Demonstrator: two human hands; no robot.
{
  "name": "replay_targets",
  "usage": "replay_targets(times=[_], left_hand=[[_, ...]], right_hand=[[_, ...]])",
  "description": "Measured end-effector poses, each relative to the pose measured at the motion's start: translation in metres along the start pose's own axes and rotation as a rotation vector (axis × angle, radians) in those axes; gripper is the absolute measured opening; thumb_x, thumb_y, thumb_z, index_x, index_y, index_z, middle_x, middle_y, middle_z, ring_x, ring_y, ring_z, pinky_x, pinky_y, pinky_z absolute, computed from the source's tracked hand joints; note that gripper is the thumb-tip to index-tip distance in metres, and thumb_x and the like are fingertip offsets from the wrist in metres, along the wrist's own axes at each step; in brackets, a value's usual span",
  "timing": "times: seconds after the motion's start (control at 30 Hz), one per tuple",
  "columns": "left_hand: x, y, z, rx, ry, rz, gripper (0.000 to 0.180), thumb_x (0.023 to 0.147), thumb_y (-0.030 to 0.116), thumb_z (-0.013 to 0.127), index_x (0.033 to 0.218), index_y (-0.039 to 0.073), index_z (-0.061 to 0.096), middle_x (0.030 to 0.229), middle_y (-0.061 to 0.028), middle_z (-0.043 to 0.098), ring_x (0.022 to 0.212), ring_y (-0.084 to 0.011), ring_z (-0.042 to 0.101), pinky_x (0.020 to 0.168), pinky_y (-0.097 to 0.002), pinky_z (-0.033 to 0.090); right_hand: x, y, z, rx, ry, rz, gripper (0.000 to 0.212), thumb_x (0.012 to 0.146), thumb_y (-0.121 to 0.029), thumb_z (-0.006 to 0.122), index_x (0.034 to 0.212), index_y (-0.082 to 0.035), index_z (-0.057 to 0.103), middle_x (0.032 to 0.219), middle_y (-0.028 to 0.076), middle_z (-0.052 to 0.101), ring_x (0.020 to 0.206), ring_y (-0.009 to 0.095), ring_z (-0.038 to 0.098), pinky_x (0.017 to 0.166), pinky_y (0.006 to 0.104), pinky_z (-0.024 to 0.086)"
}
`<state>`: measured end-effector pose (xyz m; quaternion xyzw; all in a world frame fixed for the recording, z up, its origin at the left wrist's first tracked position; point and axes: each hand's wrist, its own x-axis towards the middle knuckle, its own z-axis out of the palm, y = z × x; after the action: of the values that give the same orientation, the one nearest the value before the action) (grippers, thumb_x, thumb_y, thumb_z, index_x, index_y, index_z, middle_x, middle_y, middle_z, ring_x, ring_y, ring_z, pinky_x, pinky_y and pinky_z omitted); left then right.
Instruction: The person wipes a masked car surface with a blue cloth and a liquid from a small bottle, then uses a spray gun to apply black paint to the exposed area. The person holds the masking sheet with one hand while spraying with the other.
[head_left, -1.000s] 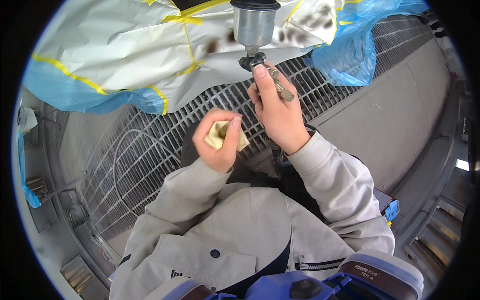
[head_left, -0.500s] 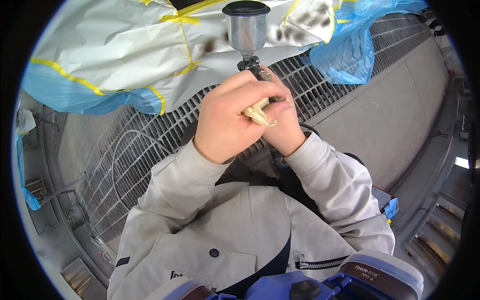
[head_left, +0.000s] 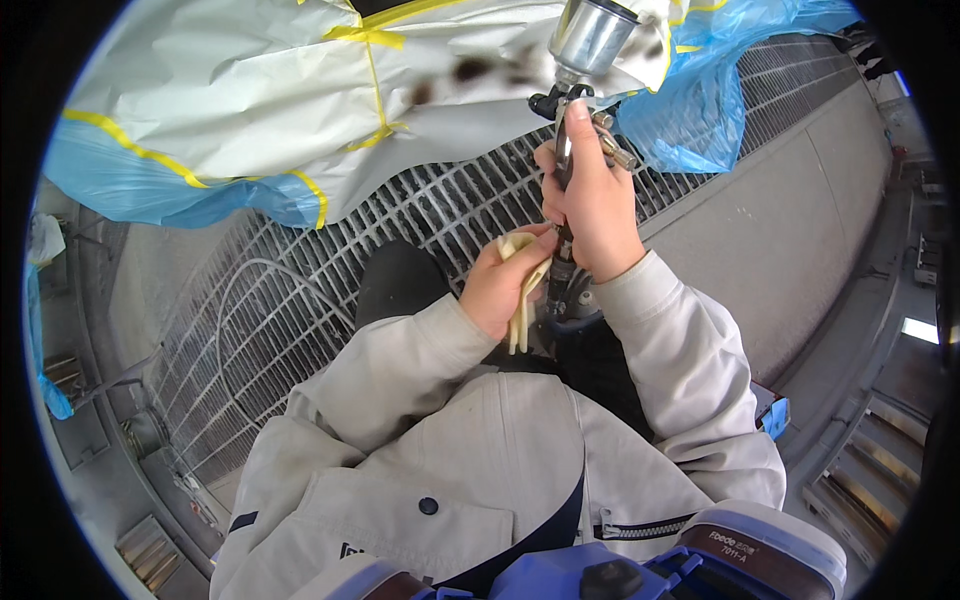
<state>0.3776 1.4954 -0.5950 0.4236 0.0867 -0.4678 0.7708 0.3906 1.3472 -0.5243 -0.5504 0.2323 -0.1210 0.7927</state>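
Note:
My right hand (head_left: 602, 210) is closed around the handle of a spray gun (head_left: 590, 42), with the thumb up along its back. The gun's silver cup with a dark lid leans to the right above the hand. Lower and to the left, my left hand (head_left: 494, 290) pinches a folded pale yellow cloth (head_left: 520, 322), whose ends hang below the fingers. Its fingertips are by the lower end of the gun's handle; whether they also grip it, I cannot tell.
White masking paper (head_left: 220, 80) with yellow tape (head_left: 372, 40) and dark spray marks covers a large form ahead. Blue plastic film (head_left: 690, 120) hangs off its edges. Underfoot is a metal floor grating (head_left: 300, 270) with a hose (head_left: 222, 330) lying on it. A respirator (head_left: 600, 575) shows at the bottom.
The spray gun has moved right and tilted, with its handle now in plain view. My left hand has dropped down toward me with the cloth, away from the gun's upper part.

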Motion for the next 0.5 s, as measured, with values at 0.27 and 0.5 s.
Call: replay_targets(times=[0.27,0.5], left_hand=[[0.02,-0.017,-0.008,-0.117,-0.103,0.025,0.029,0.103,0.029,0.076,0.122,0.009,0.066,0.082,0.0037,0.061,0.055,-0.0053,0.049,0.051,-0.0234,0.039],[0.025,-0.036,-0.02,-0.179,-0.17,0.036,0.024,0.104,0.029,0.075,0.115,0.009,0.068,0.084,0.0052,0.062,0.058,-0.0043,0.05,0.054,-0.0236,0.041]], right_hand=[[-0.002,-0.001,0.0,-0.012,-0.022,0.002,0.054,0.11,-0.058,0.051,0.091,-0.008,0.056,0.074,0.003,0.057,0.048,0.008,0.043,0.044,0.0263,0.034],[-0.008,0.012,0.001,-0.075,-0.017,0.011,0.056,0.109,-0.059,0.053,0.088,-0.007,0.055,0.073,0.003,0.057,0.048,0.008,0.043,0.044,0.026,0.034]])
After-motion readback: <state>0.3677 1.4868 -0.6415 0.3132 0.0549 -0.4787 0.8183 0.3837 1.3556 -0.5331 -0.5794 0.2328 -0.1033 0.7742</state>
